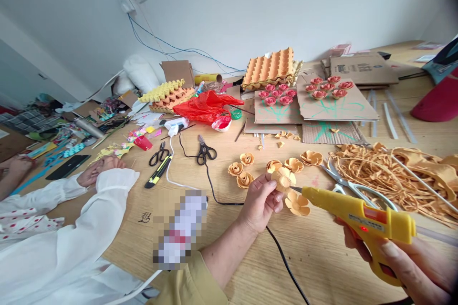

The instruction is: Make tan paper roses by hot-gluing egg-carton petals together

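My left hand [259, 202] pinches a small orange paper flower [284, 178] above the wooden table [322, 252]. My right hand [400, 262] grips a yellow hot glue gun [361, 217], and its nozzle touches the held flower from the right. Another orange flower [297, 204] lies flat just below the nozzle. Several finished orange roses [245, 178] sit a little beyond my left hand.
A pile of orange paper strips [386, 167] and large scissors [352, 186] lie at the right. Cardboard sheets with pink roses [279, 93], egg trays [270, 66], a red bag [205, 105] and black scissors [204, 151] stand farther back. Another person's white sleeve [89, 228] rests at the left.
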`<action>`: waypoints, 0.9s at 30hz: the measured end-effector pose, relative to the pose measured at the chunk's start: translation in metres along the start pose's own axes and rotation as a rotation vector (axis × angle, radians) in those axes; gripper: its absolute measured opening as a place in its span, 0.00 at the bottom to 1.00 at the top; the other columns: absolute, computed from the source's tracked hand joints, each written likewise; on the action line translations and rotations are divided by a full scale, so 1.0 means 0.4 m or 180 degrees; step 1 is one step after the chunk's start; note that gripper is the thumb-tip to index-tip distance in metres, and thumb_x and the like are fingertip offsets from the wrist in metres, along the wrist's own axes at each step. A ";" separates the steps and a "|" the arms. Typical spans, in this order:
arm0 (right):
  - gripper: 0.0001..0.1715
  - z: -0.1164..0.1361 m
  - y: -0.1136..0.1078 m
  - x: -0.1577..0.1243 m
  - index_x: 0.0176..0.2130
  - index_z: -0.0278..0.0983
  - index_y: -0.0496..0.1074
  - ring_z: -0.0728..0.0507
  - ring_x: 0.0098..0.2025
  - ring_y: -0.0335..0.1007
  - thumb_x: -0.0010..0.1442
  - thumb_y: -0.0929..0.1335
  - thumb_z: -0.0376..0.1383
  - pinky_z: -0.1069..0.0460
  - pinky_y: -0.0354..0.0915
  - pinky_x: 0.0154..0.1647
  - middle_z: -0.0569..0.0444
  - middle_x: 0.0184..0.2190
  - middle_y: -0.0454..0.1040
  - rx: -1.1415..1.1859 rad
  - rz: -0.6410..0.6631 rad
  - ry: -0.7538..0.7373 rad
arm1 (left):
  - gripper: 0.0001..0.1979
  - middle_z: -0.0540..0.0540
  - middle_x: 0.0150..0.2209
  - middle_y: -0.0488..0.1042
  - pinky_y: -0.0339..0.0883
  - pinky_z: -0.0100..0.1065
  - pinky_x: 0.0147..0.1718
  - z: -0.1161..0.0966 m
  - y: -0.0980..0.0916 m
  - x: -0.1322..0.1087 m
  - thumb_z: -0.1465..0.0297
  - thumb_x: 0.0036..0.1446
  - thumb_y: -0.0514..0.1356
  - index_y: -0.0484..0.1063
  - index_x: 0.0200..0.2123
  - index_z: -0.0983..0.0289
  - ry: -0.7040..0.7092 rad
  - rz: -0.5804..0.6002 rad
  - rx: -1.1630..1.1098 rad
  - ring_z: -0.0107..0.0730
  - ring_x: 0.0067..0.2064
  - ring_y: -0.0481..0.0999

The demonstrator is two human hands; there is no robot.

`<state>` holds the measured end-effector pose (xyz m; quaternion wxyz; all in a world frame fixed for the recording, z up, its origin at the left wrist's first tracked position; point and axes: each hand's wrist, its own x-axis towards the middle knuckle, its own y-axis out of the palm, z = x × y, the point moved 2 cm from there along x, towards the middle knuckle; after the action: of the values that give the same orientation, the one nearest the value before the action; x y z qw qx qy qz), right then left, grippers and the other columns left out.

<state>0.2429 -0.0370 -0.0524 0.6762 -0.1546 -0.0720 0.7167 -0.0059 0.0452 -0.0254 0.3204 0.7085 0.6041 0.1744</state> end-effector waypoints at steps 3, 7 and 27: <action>0.27 0.008 0.002 0.003 0.39 0.44 0.80 0.39 0.29 0.70 0.59 0.63 0.59 0.49 0.70 0.24 0.51 0.29 0.75 -0.0041 -0.0061 -0.0048 | 0.15 0.47 0.26 0.66 0.51 0.22 0.16 0.000 0.000 -0.001 0.65 0.50 0.70 0.66 0.30 0.65 0.0009 0.0015 0.0003 0.18 0.23 0.60; 0.28 0.021 0.004 0.007 0.39 0.44 0.80 0.41 0.26 0.67 0.59 0.63 0.59 0.50 0.69 0.22 0.52 0.27 0.73 -0.0043 -0.0103 -0.0075 | 0.14 0.47 0.27 0.67 0.51 0.22 0.16 0.001 0.001 -0.001 0.66 0.51 0.70 0.67 0.31 0.65 0.0014 0.0031 -0.0027 0.18 0.24 0.61; 0.25 0.015 0.000 0.007 0.37 0.45 0.79 0.40 0.28 0.70 0.57 0.66 0.60 0.50 0.69 0.22 0.53 0.27 0.74 0.0133 -0.0221 0.0118 | 0.15 0.48 0.26 0.68 0.51 0.21 0.15 -0.002 0.006 -0.002 0.66 0.49 0.70 0.66 0.30 0.65 -0.0017 0.0090 -0.0056 0.17 0.23 0.60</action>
<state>0.2409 -0.0336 -0.0469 0.7050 -0.1511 -0.0497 0.6912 -0.0047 0.0444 -0.0231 0.3257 0.7146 0.5916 0.1823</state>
